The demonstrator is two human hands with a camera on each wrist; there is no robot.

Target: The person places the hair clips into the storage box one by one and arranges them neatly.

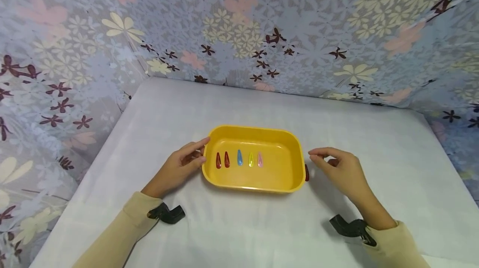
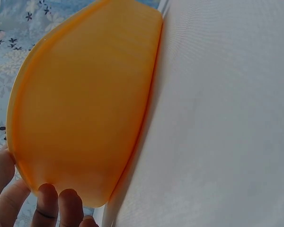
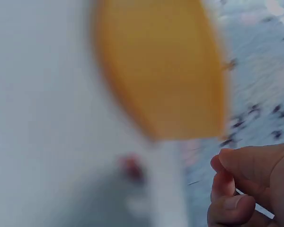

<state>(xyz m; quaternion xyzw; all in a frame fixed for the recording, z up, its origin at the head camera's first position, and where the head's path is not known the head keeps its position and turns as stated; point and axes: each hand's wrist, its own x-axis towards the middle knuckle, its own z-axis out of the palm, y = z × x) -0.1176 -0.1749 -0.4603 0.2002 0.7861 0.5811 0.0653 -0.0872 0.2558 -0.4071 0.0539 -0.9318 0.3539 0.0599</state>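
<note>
A yellow tray (image 1: pixel 288 172) stands on the white cloth. Inside, snap hair clips lie in a row: two dark red clips, a blue clip (image 1: pixel 240 158), a yellow clip (image 1: pixel 251 160) and a pink clip (image 1: pixel 260 160). My left hand (image 1: pixel 183 164) grips the tray's left end, with fingertips against the outer wall in the left wrist view. Just outside the right end is another dark red clip (image 1: pixel 307 173), blurred in the right wrist view. My right hand (image 1: pixel 338 168) hovers beside it, thumb and index tips together, nothing visible between them.
The white cloth (image 1: pixel 239 230) covers the table. Floral fabric (image 1: pixel 239 31) hangs behind it and along the sides. Black straps with a curved piece (image 1: pixel 349 227) sit at both wrists over beige sleeves.
</note>
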